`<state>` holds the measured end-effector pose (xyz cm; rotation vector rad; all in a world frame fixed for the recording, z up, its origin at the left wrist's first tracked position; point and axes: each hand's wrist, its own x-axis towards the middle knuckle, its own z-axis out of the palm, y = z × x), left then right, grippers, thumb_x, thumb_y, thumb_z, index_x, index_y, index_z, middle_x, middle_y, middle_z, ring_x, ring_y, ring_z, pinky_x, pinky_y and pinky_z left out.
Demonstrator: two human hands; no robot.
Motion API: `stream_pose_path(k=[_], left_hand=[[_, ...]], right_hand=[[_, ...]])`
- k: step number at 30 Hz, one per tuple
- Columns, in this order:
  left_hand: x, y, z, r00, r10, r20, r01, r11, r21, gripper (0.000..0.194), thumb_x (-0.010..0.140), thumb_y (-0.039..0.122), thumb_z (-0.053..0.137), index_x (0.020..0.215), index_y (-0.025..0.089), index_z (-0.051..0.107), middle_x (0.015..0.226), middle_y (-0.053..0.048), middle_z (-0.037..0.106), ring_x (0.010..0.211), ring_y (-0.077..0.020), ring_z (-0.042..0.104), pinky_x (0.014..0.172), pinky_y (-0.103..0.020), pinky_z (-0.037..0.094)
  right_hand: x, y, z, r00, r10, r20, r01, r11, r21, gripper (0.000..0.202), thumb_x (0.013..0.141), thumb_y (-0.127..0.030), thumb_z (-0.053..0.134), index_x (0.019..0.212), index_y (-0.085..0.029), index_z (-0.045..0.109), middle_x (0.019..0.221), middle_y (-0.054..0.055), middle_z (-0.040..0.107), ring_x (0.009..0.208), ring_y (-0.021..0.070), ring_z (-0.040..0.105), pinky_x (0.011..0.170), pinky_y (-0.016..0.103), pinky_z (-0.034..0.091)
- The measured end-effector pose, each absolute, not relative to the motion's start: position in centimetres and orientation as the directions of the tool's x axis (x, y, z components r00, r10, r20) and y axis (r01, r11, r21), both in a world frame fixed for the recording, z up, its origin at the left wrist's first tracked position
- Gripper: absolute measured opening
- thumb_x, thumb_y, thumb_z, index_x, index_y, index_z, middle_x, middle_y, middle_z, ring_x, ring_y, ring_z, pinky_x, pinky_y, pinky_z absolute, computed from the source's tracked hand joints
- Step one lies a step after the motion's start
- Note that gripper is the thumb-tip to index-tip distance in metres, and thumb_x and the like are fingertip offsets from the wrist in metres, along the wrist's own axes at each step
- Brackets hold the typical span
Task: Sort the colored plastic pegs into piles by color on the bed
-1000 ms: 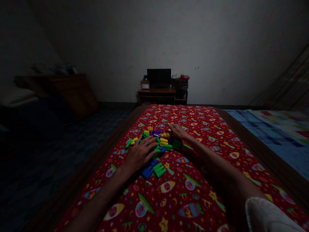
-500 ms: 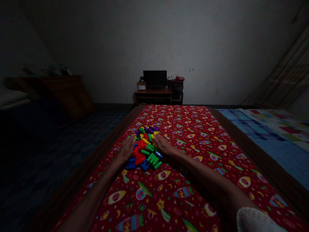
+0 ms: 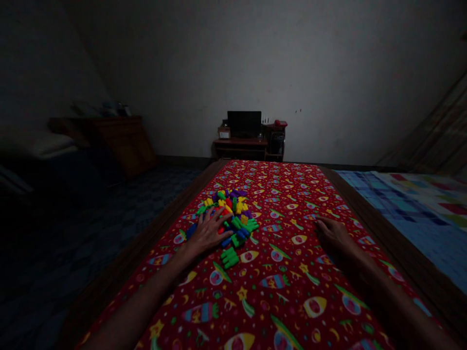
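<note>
A pile of plastic blocks [image 3: 240, 224] in green, yellow, blue, red and purple lies on the red patterned cloth [image 3: 270, 262]. My left hand [image 3: 209, 231] rests over the left part of the pile with its fingers spread, hiding some of the blocks. A green block [image 3: 229, 257] lies at the pile's near edge, just beyond my left thumb. Well to the right of the pile, my right hand [image 3: 334, 234] is low over the cloth. Its index finger points left, the other fingers are curled under and hard to make out, and no block shows in it.
Beyond the cloth's far end stands a desk [image 3: 241, 142] with a dark monitor [image 3: 244, 123]. A wooden cabinet [image 3: 126, 143] is at the far left. On the right lies a blue checked cover [image 3: 394, 206].
My right hand has left the pile and moved right over the cloth. My left hand has moved onto the blocks with fingers spreading. The blocks are more scattered, and the camera view has shifted slightly.
</note>
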<state>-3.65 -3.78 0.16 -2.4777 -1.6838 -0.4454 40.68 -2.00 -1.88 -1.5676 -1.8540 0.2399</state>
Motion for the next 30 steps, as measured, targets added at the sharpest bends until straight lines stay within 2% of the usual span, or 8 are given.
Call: stream_pose_path(k=[5,11,15,18,21,23,27,30], left_hand=[[-3.4,0.2,0.8,0.252,0.907,0.337,0.942,-0.309,0.127,0.055,0.08,0.038,0.062,0.131,0.026,0.049,0.136,-0.009,0.049,0.121,-0.0291,0.046,0.102,-0.047,0.038],[-4.1,0.9,2.0,0.213,0.906,0.366,0.924,-0.309,0.227,0.046,0.08,0.024,0.053,0.127,0.022,0.052,0.12,-0.007,0.057,0.109,-0.0239,0.056,0.097,-0.037,0.045],[-3.4,-1.8,2.0,0.268,0.9,0.344,0.905,-0.357,0.231,0.054,0.084,0.036,0.053,0.135,0.019,0.045,0.135,-0.012,0.049,0.124,-0.0283,0.047,0.103,-0.045,0.039],[-1.5,-5.0,1.3,0.372,0.898,0.234,0.909,-0.404,0.104,0.067,0.079,0.052,0.06,0.139,0.03,0.041,0.146,-0.012,0.04,0.132,-0.0379,0.035,0.102,-0.061,0.031],[0.4,-6.9,0.5,0.441,0.868,0.226,0.893,-0.449,-0.018,0.067,0.077,0.051,0.063,0.138,0.036,0.042,0.149,-0.009,0.037,0.134,-0.0403,0.031,0.102,-0.067,0.024],[0.9,-6.6,0.4,0.429,0.865,0.26,0.9,-0.434,-0.042,0.059,0.08,0.045,0.061,0.136,0.035,0.045,0.146,-0.008,0.041,0.132,-0.0374,0.035,0.103,-0.063,0.027],[0.4,-2.9,1.4,0.426,0.843,0.329,0.895,-0.445,-0.019,0.045,0.086,0.031,0.053,0.131,0.028,0.051,0.142,-0.007,0.045,0.126,-0.0277,0.044,0.103,-0.047,0.036],[-0.3,0.5,2.9,0.39,0.835,0.388,0.901,-0.433,0.025,0.046,0.088,0.034,0.051,0.133,0.024,0.048,0.142,-0.009,0.044,0.126,-0.0244,0.044,0.104,-0.041,0.037]], right_hand=[[44.0,-2.8,-5.5,-0.073,0.826,0.559,0.859,0.337,-0.385,0.04,0.084,-0.04,0.04,0.097,-0.016,0.07,0.111,0.017,0.067,0.104,0.0282,0.063,0.09,0.047,0.05],[43.5,-2.6,-5.6,-0.16,0.797,0.582,0.871,0.392,-0.296,0.037,0.086,-0.035,0.038,0.097,-0.016,0.068,0.108,0.017,0.067,0.102,0.0282,0.062,0.089,0.046,0.05],[43.5,-2.6,-5.6,-0.16,0.78,0.605,0.875,0.396,-0.279,0.037,0.087,-0.034,0.037,0.098,-0.017,0.068,0.107,0.017,0.067,0.1,0.0275,0.063,0.088,0.045,0.051],[43.6,-2.4,-6.0,-0.169,0.77,0.615,0.879,0.401,-0.26,0.037,0.087,-0.034,0.037,0.097,-0.016,0.069,0.107,0.018,0.067,0.1,0.0286,0.063,0.089,0.047,0.051],[43.8,-2.2,-6.3,-0.171,0.769,0.617,0.879,0.402,-0.257,0.036,0.086,-0.033,0.039,0.097,-0.017,0.069,0.107,0.018,0.067,0.1,0.0286,0.063,0.089,0.047,0.051],[43.8,-2.1,-6.4,-0.164,0.769,0.618,0.88,0.397,-0.261,0.035,0.086,-0.033,0.039,0.096,-0.018,0.069,0.107,0.017,0.067,0.1,0.0285,0.063,0.089,0.047,0.051],[43.7,-2.2,-6.3,-0.162,0.771,0.616,0.882,0.393,-0.261,0.035,0.085,-0.034,0.039,0.095,-0.018,0.069,0.107,0.017,0.067,0.1,0.0292,0.063,0.089,0.048,0.051],[43.6,-2.2,-6.2,-0.171,0.759,0.628,0.88,0.404,-0.248,0.037,0.086,-0.033,0.038,0.096,-0.016,0.069,0.106,0.018,0.067,0.099,0.0292,0.063,0.088,0.047,0.051]])
